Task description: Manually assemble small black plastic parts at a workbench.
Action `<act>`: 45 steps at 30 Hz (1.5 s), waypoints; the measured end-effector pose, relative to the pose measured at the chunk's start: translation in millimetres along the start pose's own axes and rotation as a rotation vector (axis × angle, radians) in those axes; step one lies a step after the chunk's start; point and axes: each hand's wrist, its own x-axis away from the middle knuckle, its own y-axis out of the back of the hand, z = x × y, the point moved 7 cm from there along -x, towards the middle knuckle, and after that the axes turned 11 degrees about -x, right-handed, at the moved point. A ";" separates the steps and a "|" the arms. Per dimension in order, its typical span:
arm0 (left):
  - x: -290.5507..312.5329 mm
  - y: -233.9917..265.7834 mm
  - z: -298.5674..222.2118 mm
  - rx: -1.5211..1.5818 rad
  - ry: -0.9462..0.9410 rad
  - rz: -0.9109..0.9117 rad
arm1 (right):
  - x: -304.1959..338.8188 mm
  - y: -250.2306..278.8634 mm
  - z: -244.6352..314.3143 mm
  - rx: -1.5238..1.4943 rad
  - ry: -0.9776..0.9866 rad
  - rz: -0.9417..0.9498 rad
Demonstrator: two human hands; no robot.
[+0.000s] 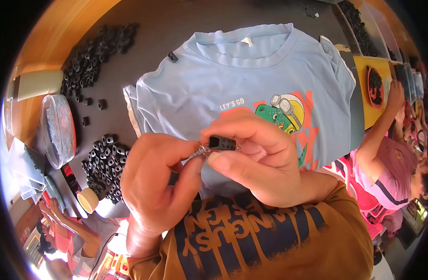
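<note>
Both my hands meet above a light blue T-shirt with a cartoon print, spread on the dark table. Between the thumb and fingers of my right hand is a small black hollow plastic piece, its rectangular opening turned toward the left. My left hand pinches a small silvery coil, apparently a metal spring, close beside that opening. Whether the coil touches the black piece I cannot tell. Another black plastic part lies at the shirt's upper left shoulder.
Loose black pieces form a far-left pile and a nearer pile. A clear round container of silvery bits and a yellowish cup stand left. Other people work at both sides; a red-rimmed bowl of dark pieces sits right.
</note>
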 end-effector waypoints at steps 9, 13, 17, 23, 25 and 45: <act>14.2 -2.0 16.5 0.276 0.163 0.030 | 2.8 -0.6 1.0 0.084 -0.009 -0.037; 26.2 -12.8 32.7 0.798 0.578 0.057 | 2.9 0.2 -3.0 0.098 -0.019 -0.058; 29.1 -13.6 34.1 0.733 0.596 0.099 | 3.3 4.0 -8.3 -0.023 -0.064 -0.131; 21.3 -1.2 30.2 0.463 0.393 0.048 | -4.6 -2.9 4.5 0.328 0.110 0.113; 17.9 1.8 28.1 0.440 0.385 0.067 | -5.2 -5.9 7.8 0.399 0.099 0.130; 16.9 6.8 21.8 0.123 0.155 0.254 | -0.6 -28.0 5.1 0.740 0.218 0.325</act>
